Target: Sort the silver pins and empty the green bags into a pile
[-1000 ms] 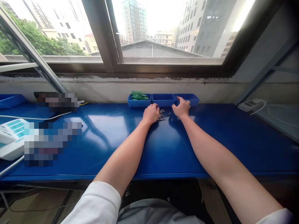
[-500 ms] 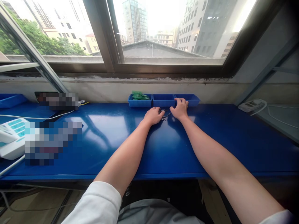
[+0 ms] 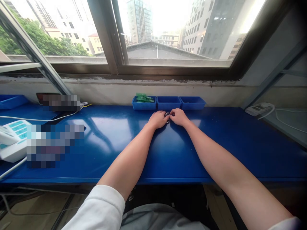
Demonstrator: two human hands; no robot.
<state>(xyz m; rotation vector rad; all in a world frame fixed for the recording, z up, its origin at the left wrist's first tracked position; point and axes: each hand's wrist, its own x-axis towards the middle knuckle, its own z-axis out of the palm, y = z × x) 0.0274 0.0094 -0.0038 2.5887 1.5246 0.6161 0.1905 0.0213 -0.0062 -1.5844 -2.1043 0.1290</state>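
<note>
A small heap of thin, dark pieces with shiny glints (image 3: 168, 121) lies on the blue tabletop; they are too small to name. Around its left side my left hand (image 3: 157, 119) is curled, fingers closed over part of the heap and thumb against it. From the right, my right hand (image 3: 178, 117) meets the heap with thumb and fingertips pinched together. Whatever sits between those fingertips is hidden. Just behind the hands stand three blue bins: the left bin (image 3: 144, 105) with green packets (image 3: 144, 98) in it, the middle bin (image 3: 169, 103) and the right bin (image 3: 193, 103).
A window (image 3: 177, 66) rises behind the table (image 3: 115, 159). To the left are a white device with teal keys (image 3: 18, 129), cables, a blurred-out object (image 3: 57, 147) and another blue tray (image 3: 11, 102). A power strip (image 3: 259, 108) lies at the right, beside a metal post.
My right hand has moved left and toward me, from the right bin's edge to the heap, and its spread fingers have closed into a pinch. My left hand has stayed in place.
</note>
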